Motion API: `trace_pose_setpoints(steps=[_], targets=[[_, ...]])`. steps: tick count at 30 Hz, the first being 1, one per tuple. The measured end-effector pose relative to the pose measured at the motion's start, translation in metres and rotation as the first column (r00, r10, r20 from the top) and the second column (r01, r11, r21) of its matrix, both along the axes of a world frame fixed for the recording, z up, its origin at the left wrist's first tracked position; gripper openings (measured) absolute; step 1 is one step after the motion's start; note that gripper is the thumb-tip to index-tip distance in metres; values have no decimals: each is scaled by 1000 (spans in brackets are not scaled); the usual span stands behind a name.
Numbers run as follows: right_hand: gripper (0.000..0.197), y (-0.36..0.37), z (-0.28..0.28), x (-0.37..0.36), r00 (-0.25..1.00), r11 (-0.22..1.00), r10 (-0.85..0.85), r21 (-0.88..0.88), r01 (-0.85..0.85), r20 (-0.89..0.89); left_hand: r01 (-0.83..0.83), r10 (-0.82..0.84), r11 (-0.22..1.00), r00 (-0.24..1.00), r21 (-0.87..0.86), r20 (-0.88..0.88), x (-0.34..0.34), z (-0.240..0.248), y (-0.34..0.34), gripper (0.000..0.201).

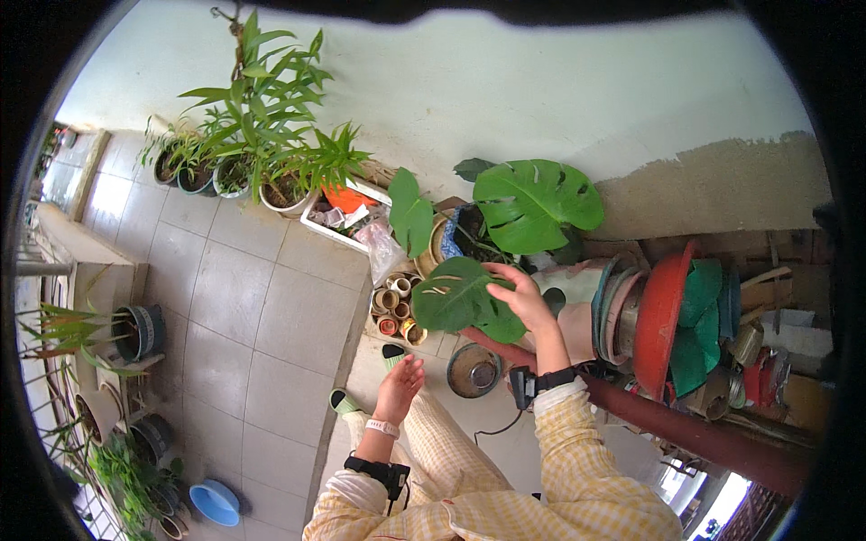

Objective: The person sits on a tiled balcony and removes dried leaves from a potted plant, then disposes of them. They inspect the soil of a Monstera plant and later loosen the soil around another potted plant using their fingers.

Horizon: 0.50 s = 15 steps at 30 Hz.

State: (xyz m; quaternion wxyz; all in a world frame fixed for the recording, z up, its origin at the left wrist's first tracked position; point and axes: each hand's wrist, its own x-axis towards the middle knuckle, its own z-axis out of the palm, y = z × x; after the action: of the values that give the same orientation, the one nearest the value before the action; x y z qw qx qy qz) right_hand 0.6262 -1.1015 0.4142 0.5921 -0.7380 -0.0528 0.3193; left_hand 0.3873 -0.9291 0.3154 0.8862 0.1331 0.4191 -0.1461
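Note:
My right hand is at the edge of a split monstera leaf, its fingers and thumb closed on the leaf's right side. Behind it, another large monstera leaf leans against the wall, with a smaller leaf to its left. They rise from a pot with a blue patterned wrap, partly hidden by leaves. My left hand hovers lower left above my legs, away from the plant, palm partly turned up and holding nothing.
Cardboard tubes and cans stand left of the leaf, near a white foam box. A round dark basin sits below. Stacked basins, including a red one, and a thick red-brown pipe crowd the right. Potted plants line the wall.

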Motion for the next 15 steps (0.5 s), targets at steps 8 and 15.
trace_pose_setpoints(steps=[8, 15], targets=[[40, 33, -7, -32, 965, 991, -15, -126, 50, 261, -14, 13, 999, 1000, 47, 13, -7, -3, 18, 32], [25, 28, 21, -64, 850, 963, -154, -114, 243, 504, 25, -23, 997, 999, 67, -31, 0, -4, 25, 32]])
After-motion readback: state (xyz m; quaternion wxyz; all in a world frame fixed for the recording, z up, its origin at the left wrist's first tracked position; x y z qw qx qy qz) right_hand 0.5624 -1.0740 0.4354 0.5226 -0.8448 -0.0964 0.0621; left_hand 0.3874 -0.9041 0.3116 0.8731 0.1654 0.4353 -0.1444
